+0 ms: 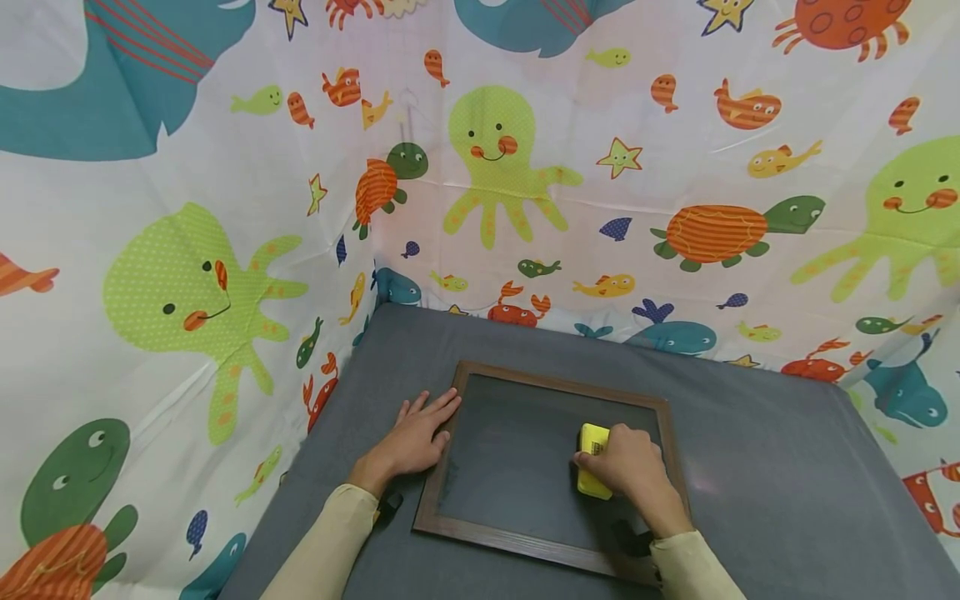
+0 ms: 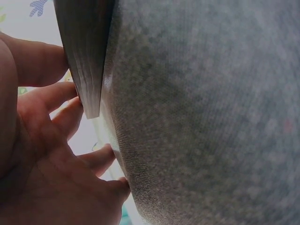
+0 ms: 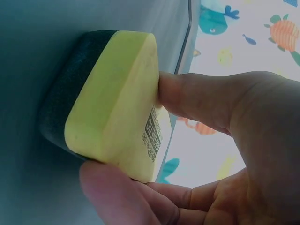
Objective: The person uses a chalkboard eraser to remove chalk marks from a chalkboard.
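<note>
A dark board in a brown wooden frame lies flat on a grey cloth. On its right half is a yellow board eraser with a dark felt underside and printed letters on top. My right hand grips this eraser, fingers and thumb at its sides, with the felt against the board surface. At the frame's left side, my left hand lies with fingers spread, fingertips on the wooden edge and on the cloth beside it.
The grey cloth covers the surface all around the board. White curtains printed with sea animals rise behind it and along the left and right. A dark strap shows at the left wrist.
</note>
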Demonstrator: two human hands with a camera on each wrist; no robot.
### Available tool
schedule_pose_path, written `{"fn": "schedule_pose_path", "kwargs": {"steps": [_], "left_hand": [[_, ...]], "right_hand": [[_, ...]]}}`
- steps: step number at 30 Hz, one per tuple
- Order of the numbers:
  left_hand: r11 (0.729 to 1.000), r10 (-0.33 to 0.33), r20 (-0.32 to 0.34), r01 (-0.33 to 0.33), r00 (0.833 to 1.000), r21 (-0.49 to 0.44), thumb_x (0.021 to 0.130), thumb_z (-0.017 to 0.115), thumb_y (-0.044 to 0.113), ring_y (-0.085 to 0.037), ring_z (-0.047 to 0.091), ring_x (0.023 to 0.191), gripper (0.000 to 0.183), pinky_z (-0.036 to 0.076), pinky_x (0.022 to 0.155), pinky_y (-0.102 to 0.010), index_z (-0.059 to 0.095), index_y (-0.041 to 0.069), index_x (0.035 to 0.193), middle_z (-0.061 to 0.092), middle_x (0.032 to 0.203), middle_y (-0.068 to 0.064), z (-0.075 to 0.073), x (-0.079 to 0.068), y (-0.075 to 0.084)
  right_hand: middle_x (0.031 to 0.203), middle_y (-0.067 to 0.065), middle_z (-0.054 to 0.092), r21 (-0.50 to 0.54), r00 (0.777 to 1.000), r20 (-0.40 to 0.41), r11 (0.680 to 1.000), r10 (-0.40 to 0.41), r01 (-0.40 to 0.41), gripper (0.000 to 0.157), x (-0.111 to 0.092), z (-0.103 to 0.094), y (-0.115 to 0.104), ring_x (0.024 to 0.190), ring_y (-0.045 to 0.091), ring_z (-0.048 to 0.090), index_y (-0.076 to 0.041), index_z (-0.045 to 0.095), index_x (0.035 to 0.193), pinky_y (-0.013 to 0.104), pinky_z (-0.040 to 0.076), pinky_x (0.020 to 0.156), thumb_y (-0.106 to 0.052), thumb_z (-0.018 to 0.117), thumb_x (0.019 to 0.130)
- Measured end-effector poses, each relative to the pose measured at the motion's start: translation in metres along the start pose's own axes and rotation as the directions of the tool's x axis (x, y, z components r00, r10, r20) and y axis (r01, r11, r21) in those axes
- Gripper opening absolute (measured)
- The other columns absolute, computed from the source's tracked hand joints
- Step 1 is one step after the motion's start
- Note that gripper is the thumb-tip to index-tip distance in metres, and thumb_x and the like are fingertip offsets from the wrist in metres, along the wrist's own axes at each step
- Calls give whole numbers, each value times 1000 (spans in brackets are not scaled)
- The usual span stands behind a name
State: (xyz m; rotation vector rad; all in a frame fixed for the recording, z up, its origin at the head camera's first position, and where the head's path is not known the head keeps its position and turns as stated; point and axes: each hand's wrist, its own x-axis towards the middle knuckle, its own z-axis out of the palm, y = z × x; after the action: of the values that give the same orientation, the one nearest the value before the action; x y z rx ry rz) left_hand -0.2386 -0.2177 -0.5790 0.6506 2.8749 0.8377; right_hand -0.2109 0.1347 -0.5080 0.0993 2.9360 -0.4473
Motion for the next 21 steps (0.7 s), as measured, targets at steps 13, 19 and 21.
{"fn": "schedule_pose_path", "kwargs": {"steps": [13, 19, 21], "left_hand": [[1000, 2, -5, -2, 1000, 9, 103, 53, 18, -46, 15, 152, 60, 9, 116, -72, 33, 17, 159, 23, 167, 1, 1, 1, -3], [1000, -1, -3, 1, 1000, 12, 102, 54, 17, -46, 16, 152, 60, 9, 116, -73, 34, 15, 158, 24, 167, -1, 2, 1, -3], [1000, -3, -1, 3, 1000, 15, 102, 54, 18, -46, 15, 152, 60, 9, 116, -73, 34, 15, 159, 24, 167, -1, 2, 1, -3]], "right_hand": [[71, 10, 58, 0, 998, 27, 998, 63, -63, 59, 1, -7, 34, 60, 24, 55, 3, 60, 88, 37, 42, 57, -53, 76, 81], [70, 11, 58, 18, 995, 56, 996, 87, -88, 57, -2, -9, 45, 56, 23, 57, 2, 60, 86, 34, 43, 52, -52, 76, 81], [70, 11, 57, 19, 994, 60, 996, 91, -93, 57, -3, -10, 48, 56, 23, 56, 2, 60, 86, 34, 43, 53, -52, 76, 81]]}}
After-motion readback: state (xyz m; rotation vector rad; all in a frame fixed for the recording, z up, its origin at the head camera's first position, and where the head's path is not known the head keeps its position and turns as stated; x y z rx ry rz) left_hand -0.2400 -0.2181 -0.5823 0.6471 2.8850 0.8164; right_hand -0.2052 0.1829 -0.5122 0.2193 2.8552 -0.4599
